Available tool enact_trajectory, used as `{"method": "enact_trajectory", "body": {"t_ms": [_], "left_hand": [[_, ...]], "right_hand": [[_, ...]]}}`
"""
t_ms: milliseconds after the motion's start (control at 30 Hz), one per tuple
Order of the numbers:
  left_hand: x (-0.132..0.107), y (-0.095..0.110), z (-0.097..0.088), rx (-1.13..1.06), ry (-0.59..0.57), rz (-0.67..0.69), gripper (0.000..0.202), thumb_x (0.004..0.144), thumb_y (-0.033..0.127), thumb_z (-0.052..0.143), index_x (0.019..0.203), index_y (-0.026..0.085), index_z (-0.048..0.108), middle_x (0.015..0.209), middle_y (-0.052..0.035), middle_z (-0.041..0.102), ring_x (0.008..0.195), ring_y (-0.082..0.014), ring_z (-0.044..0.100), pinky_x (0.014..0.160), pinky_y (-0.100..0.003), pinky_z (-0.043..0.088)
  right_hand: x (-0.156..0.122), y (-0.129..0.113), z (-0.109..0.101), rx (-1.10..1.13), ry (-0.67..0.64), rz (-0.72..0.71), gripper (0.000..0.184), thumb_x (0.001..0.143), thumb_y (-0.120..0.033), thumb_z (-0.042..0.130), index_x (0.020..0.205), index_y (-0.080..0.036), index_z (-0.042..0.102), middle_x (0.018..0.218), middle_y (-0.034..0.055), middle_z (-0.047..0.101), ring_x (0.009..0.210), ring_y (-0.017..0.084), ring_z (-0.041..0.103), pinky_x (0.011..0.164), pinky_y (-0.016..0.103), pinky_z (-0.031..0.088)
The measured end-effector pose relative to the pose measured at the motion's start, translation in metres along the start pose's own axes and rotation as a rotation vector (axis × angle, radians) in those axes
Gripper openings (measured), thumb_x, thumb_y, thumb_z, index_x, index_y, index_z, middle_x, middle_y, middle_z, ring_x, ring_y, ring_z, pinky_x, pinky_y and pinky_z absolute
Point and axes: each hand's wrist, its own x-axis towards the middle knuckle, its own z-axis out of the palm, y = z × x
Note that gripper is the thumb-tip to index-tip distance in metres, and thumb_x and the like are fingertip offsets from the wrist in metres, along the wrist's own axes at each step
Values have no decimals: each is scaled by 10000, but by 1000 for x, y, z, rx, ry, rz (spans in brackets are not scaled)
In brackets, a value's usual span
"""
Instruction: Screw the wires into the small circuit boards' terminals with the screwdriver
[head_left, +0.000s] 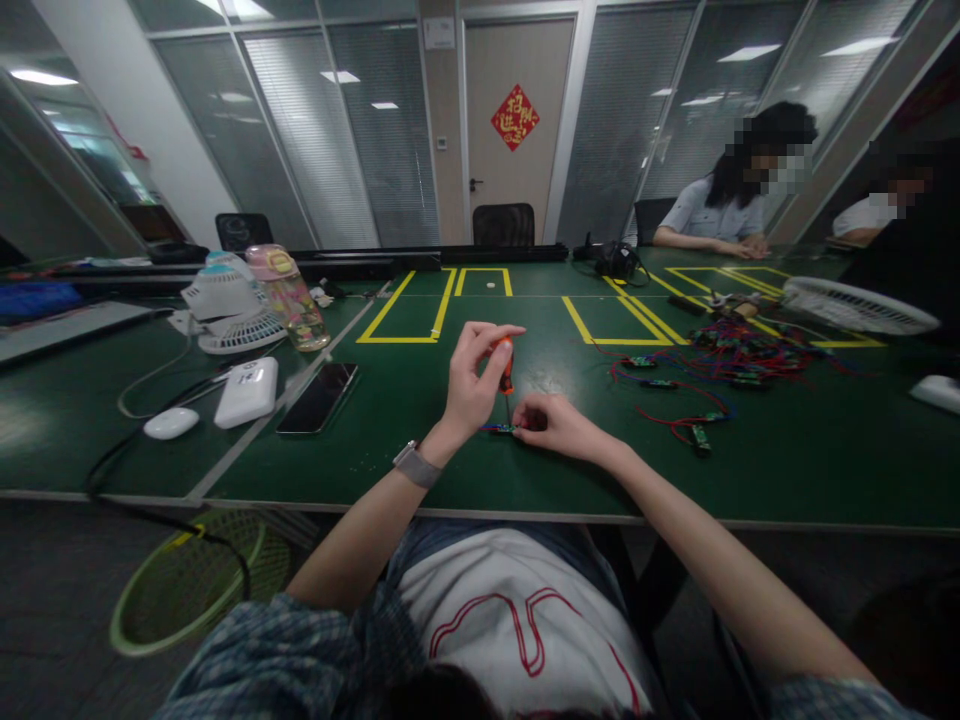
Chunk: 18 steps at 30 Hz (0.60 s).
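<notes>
My left hand (472, 385) pinches a small orange-handled screwdriver (508, 366), held upright with its tip pointing down. Its tip meets a small green circuit board (501, 428) lying on the green table (420, 460). My right hand (551, 422) is closed on the right end of that board, pressing it to the table. A watch sits on my left wrist (417, 465).
A pile of red and blue wired boards (720, 365) lies to the right. A phone (319, 397), power bank (247, 392), mouse (171, 423), desk fan (229, 310) and bottle (289, 297) sit left. Two people sit at the far right. A racket (195, 580) leans below the table edge.
</notes>
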Motion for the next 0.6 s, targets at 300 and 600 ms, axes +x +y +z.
{"method": "enact_trajectory", "body": {"t_ms": [300,600], "left_hand": [[-1,0,0,-29,-17,-36,213,967,273,491,1059,229,678,953,-48,611,858,-154,588,738,-283,493],[0,2,-1,-21,-33,-4,275,988,252,426,1102,252,676,1013,-50,610,949,-164,584,822,-309,491]], "right_hand": [[0,-1,0,-2,1,0,50,749,-160,664,787,-157,632,674,-10,591,603,120,525,581,234,418],[0,-2,-1,-10,0,-8,54,750,-151,663,794,-156,630,682,-10,591,610,120,528,586,237,415]]}}
